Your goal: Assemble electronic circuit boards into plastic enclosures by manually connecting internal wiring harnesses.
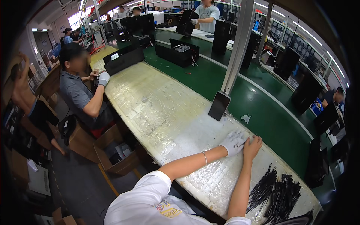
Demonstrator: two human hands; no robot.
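Note:
My left hand (234,143), in a white work glove, rests on the film-covered worktable (157,112) with its fingers stretched out. Beside it, close to the glove's fingertips, lies my bare right hand (252,147), its fingers apart and slightly bent at the table's far edge. I see nothing held in either hand. A dark-screened smartphone (219,106) stands tilted against the foot of a metal post (238,48), beyond my left hand. Bundles of thin black cable ties or leads (277,197) lie to the right of my right forearm.
A green conveyor belt (210,80) runs beyond the table, carrying open black cases (178,52). At left, a co-worker (82,82) handles a black case (123,60). A cardboard box (116,152) with parts sits below the table. Another person (206,17) stands across the belt.

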